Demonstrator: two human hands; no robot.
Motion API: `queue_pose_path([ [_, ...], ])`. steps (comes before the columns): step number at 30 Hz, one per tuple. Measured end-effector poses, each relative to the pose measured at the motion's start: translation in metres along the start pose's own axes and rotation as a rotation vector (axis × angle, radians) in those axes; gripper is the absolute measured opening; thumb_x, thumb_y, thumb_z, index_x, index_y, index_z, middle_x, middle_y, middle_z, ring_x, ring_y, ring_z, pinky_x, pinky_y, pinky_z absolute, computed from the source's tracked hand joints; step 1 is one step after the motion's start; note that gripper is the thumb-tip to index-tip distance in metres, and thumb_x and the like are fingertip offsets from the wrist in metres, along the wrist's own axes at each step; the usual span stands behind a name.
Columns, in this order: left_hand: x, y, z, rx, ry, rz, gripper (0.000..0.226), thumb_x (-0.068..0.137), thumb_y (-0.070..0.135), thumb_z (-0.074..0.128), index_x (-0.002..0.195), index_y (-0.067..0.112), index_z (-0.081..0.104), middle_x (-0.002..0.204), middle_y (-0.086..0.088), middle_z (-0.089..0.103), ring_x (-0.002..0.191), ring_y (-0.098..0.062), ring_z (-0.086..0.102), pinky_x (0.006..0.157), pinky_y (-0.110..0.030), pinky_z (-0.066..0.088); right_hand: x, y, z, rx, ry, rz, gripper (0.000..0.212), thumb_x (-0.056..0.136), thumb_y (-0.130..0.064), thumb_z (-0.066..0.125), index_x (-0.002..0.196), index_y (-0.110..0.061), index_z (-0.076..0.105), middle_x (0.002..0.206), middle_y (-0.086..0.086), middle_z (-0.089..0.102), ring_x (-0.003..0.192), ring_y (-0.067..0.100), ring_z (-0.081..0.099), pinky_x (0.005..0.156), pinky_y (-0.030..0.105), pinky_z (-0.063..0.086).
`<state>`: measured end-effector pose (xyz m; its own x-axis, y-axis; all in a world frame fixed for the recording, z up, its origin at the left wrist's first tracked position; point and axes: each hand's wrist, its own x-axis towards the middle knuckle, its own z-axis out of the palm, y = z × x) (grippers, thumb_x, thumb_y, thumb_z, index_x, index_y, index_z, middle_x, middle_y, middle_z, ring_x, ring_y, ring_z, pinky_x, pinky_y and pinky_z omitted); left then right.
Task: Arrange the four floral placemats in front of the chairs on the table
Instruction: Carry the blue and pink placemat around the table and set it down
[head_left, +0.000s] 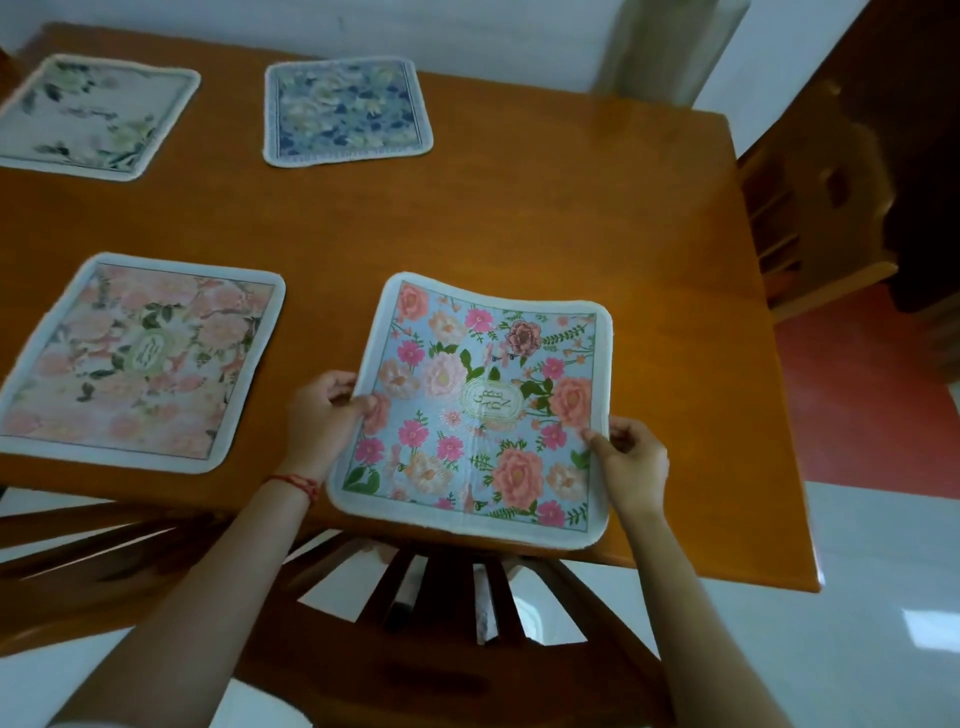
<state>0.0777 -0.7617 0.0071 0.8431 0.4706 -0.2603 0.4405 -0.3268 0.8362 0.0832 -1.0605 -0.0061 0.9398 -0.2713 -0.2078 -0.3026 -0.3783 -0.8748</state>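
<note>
A light blue placemat with pink and peach flowers (478, 405) is held over the near right part of the wooden table (519, 218), its near edge overhanging the table's front edge. My left hand (322, 410) pinches its left edge and my right hand (634, 457) pinches its right edge. A pink floral placemat (140, 364) lies flat at the near left. At the far left lies a cream placemat with green leaves (88, 117). A blue-toned floral placemat (345, 111) lies flat at the far middle.
A dark wooden chair back (441, 597) stands right below the held placemat, and another chair back (78, 551) is at the lower left. A third wooden chair (821, 197) stands at the table's right side. The wall runs behind the far edge.
</note>
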Motion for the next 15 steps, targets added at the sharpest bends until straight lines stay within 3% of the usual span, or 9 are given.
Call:
queue_pose_path([
  [7, 0.034, -0.016, 0.017, 0.008, -0.014, -0.076, 0.026, 0.077, 0.010, 0.071, 0.101, 0.004, 0.062, 0.095, -0.004, 0.063, 0.081, -0.022, 0.063, 0.070, -0.033, 0.052, 0.027, 0.015, 0.026, -0.038, 0.007, 0.044, 0.009, 0.083, -0.014, 0.065, 0.090, -0.014, 0.059, 0.080, -0.004, 0.064, 0.070, 0.007, 0.064, 0.052, 0.010, 0.051],
  [13, 0.049, -0.027, 0.026, 0.029, -0.030, -0.086, 0.020, 0.079, 0.010, 0.068, 0.097, 0.007, 0.060, 0.093, -0.002, 0.062, 0.079, -0.020, 0.061, 0.059, -0.023, 0.046, 0.038, 0.028, 0.041, -0.065, 0.016, 0.093, 0.012, 0.082, -0.015, 0.067, 0.092, -0.013, 0.061, 0.082, -0.001, 0.065, 0.072, 0.014, 0.065, 0.059, 0.024, 0.055],
  [15, 0.052, -0.030, 0.028, 0.046, -0.035, -0.091, 0.019, 0.079, 0.011, 0.068, 0.096, 0.008, 0.060, 0.092, -0.002, 0.062, 0.079, -0.020, 0.061, 0.058, -0.022, 0.045, 0.040, 0.031, 0.044, -0.082, 0.022, 0.098, 0.012, 0.083, -0.014, 0.066, 0.093, -0.011, 0.061, 0.082, -0.001, 0.065, 0.071, 0.014, 0.064, 0.056, 0.017, 0.052],
])
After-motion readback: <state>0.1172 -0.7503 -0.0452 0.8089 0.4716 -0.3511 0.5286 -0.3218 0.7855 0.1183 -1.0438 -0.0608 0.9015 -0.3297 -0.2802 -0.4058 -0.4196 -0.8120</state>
